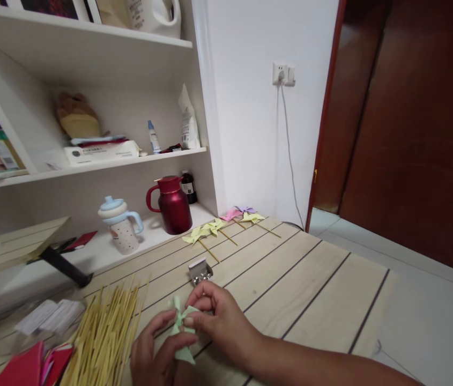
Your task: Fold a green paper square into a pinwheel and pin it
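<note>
Head view shows two hands low on the counter (310, 279), both on one small green pinwheel (182, 328). The left hand (157, 356) pinches its lower side, fingers closed on the paper. The right hand (220, 321) comes over the top, fingers closed on the middle where the folds meet.

It looks very light and soft. Thin paper like this bends and tears fast, so a gentle pinch at the middle, where the layers stack up, seems the safest place to hold. The blade tips would crush easily.

It is pale mint green, with pointed blades folded in to the middle. Part of it hides behind the fingers.

Just left lies a pile of thin sticks (105, 332). Red paper (29, 367) sits at the near left edge. A small pin box (200, 271) stands just behind the hands. Farther back lie finished pinwheels (226, 222), yellow, pink and purple, near a red jug (172, 205) and a cup (121, 225) on a shelf.
</note>
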Action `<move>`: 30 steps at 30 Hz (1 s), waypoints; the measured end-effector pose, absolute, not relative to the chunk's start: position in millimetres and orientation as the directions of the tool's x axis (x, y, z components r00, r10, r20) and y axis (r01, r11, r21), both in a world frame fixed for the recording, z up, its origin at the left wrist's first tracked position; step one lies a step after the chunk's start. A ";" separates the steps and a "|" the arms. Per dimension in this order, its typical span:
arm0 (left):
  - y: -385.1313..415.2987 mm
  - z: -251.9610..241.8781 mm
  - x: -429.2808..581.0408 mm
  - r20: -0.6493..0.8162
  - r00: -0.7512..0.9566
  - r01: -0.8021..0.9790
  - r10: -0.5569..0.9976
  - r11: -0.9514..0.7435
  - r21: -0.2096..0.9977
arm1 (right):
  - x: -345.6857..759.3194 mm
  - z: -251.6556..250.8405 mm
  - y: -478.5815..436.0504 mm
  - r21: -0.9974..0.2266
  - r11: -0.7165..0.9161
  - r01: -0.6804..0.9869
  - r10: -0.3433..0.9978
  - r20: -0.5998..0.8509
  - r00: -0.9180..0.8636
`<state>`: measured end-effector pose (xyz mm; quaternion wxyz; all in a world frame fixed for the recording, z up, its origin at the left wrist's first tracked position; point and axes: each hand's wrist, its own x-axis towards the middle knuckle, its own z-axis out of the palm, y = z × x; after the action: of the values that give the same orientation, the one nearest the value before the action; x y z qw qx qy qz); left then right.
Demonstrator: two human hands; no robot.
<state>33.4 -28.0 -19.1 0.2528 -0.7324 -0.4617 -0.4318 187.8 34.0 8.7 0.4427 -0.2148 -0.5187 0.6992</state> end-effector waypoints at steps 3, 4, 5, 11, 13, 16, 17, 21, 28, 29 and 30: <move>-24.2 -20.2 43.9 0.871 -0.174 0.884 0.460 -0.317 0.344 | 186.1 3.4 37.5 -0.893 -0.134 -0.429 0.850 0.119 -0.514; -22.8 -19.8 47.7 0.856 -0.234 0.875 0.461 -0.285 0.392 | 185.4 1.6 38.2 -0.892 -0.141 -0.430 0.859 0.106 -0.501; -21.3 -19.6 50.8 0.839 -0.269 0.864 0.472 -0.267 0.427 | 184.8 0.1 38.8 -0.893 -0.143 -0.426 0.870 0.092 -0.485; -15.1 -26.7 49.6 0.592 -0.581 0.583 0.558 -0.222 0.782 | 184.8 -2.1 41.3 -0.909 -0.088 -0.408 0.910 0.093 -0.404; -16.5 -28.6 42.7 0.508 -0.580 0.526 0.637 -0.183 0.831 | 186.1 -1.3 42.0 -0.913 -0.042 -0.407 0.919 0.124 -0.375; -20.8 -26.3 33.7 0.502 -0.507 0.571 0.701 -0.163 0.804 | 188.3 0.7 41.0 -0.921 0.013 -0.389 0.922 0.162 -0.353; -22.3 -24.5 32.3 0.507 -0.500 0.589 0.702 -0.154 0.794 | 189.0 1.8 40.0 -0.924 0.031 -0.382 0.919 0.176 -0.352; -26.0 -16.1 35.8 0.498 -0.490 0.590 0.715 -0.149 0.793 | 190.7 6.8 35.2 -0.937 0.118 -0.330 0.910 0.235 -0.340; -29.6 -13.6 46.4 0.507 -0.487 0.568 0.711 -0.183 0.802 | 191.0 9.0 31.4 -0.952 0.209 -0.224 0.905 0.275 -0.326; -30.0 -13.8 46.3 0.516 -0.482 0.582 0.709 -0.181 0.793 | 191.1 9.1 31.2 -0.953 0.206 -0.224 0.905 0.272 -0.327; -30.4 -13.7 45.6 0.530 -0.472 0.603 0.705 -0.180 0.777 | 191.3 9.3 31.1 -0.953 0.194 -0.232 0.905 0.265 -0.332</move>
<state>45.6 -30.4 -13.7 -0.0443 -0.5119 -0.6389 -0.5725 191.3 31.1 9.3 0.5018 -0.2864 -0.5877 0.5663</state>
